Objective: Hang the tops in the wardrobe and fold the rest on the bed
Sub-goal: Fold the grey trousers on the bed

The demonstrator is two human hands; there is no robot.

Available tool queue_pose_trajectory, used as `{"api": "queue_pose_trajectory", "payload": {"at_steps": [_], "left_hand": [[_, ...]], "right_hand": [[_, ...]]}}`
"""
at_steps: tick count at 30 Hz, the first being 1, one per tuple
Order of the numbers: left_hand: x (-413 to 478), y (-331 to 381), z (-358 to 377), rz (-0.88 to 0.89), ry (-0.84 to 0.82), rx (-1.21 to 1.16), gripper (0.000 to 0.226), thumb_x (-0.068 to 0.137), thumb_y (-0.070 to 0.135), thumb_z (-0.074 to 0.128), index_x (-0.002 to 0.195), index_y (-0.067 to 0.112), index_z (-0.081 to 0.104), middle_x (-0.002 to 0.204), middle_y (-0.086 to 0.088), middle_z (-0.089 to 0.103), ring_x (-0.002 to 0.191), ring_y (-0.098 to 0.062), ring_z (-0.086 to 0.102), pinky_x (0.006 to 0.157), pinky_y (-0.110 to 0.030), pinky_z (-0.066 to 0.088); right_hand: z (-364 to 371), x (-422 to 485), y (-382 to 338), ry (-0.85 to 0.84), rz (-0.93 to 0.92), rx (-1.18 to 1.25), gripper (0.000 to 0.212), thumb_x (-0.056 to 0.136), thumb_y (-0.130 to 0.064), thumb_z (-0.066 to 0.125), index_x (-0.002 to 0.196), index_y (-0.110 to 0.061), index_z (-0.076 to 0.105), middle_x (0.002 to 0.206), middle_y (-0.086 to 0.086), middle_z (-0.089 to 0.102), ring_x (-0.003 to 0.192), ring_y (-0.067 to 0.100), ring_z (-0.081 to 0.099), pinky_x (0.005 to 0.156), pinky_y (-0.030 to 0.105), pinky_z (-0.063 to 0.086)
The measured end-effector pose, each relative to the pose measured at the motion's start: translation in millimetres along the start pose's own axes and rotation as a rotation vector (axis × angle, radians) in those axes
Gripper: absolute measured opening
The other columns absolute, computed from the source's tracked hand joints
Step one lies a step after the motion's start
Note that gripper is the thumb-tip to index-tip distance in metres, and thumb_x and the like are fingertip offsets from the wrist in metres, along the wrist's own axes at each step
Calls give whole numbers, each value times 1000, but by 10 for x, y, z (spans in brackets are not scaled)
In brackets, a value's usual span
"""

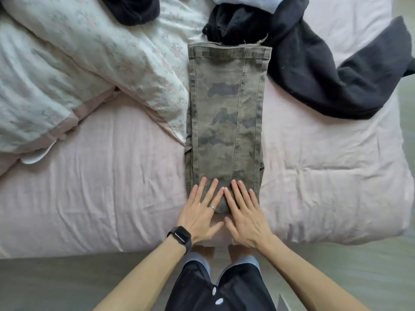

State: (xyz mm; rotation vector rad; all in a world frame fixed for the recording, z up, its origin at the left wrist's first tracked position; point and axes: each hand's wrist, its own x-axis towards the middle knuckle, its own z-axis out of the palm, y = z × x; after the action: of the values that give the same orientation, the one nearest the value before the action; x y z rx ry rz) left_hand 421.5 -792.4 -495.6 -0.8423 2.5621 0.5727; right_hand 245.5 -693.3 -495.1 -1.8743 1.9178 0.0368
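Camouflage trousers, folded lengthwise into a long strip, lie on the pink bed, running away from me. My left hand and my right hand lie flat side by side on the near end of the strip, fingers straight and pressing the cloth. A watch sits on my left wrist and a ring on one left finger.
A floral duvet is bunched at the left. Dark garments sprawl at the far right of the bed, another dark piece lies at the top, and light blue cloth peeks at the far edge. Grey floor is under me.
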Motion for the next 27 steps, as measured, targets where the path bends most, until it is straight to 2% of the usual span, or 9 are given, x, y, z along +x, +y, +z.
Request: {"api": "queue_pose_trajectory", "payload": {"at_steps": [2,5,9,13,15,18,21,24,27], "left_hand": [[79,-86,58,17,-50,69,102,89,65,48,159,21,-12,165,-7,-23,149,-39,-25,120,-51,-17],[135,-111,123,1,-67,78,103,90,59,52,156,24,-19,162,-4,-28,147,-37,-29,119,-49,-17],[91,-149,77,-4,1,78,101,84,23,58,157,22,-12,164,1,-20,151,-29,-18,121,-43,-10],[66,-108,36,-17,5,164,73,95,4,20,151,15,-26,161,-4,-27,148,-31,-25,119,-43,-14],[43,-32,39,-41,-2,195,65,94,6,7,154,13,-16,165,-5,-13,151,-33,-11,122,-46,-2],[-9,32,22,-26,98,240,60,96,10,23,156,12,27,162,-8,28,148,-33,29,117,-49,33],[-95,88,-17,20,131,261,53,96,10,33,147,10,47,151,-12,47,138,-36,46,106,-51,47],[-150,158,-137,-1,106,302,53,96,9,30,146,9,49,149,-14,50,135,-37,49,104,-51,49],[-269,246,-274,-72,-21,284,54,103,9,18,157,6,20,163,-18,23,149,-42,22,117,-54,31]], "right_hand": [[58,21,74,-90,-3,-40,95,84,-38,55,162,-17,6,169,11,-5,156,29,-5,125,50,12],[98,81,91,-143,51,-79,93,84,-31,50,162,-20,0,169,8,-8,156,26,-10,126,47,8],[104,26,-7,56,108,-130,63,97,-17,31,160,-16,24,167,9,19,154,29,19,122,46,28],[44,30,-48,112,90,-197,55,100,-13,32,154,-12,39,161,13,33,148,31,34,113,47,41],[40,26,-63,115,88,-216,53,100,-12,32,152,-11,43,158,14,38,145,32,38,110,48,44],[29,-29,-57,137,79,-224,51,100,-11,34,149,-11,49,155,14,44,142,32,43,108,49,46],[-11,-103,-74,131,61,-236,49,99,-12,37,144,-12,55,149,15,52,136,32,52,104,49,50],[-115,-151,-108,91,59,-243,50,98,-13,36,143,-10,57,147,15,54,134,34,54,102,51,50],[-306,-246,-163,6,69,-187,56,99,-13,27,153,-9,41,158,15,39,144,34,41,112,50,40]]}}
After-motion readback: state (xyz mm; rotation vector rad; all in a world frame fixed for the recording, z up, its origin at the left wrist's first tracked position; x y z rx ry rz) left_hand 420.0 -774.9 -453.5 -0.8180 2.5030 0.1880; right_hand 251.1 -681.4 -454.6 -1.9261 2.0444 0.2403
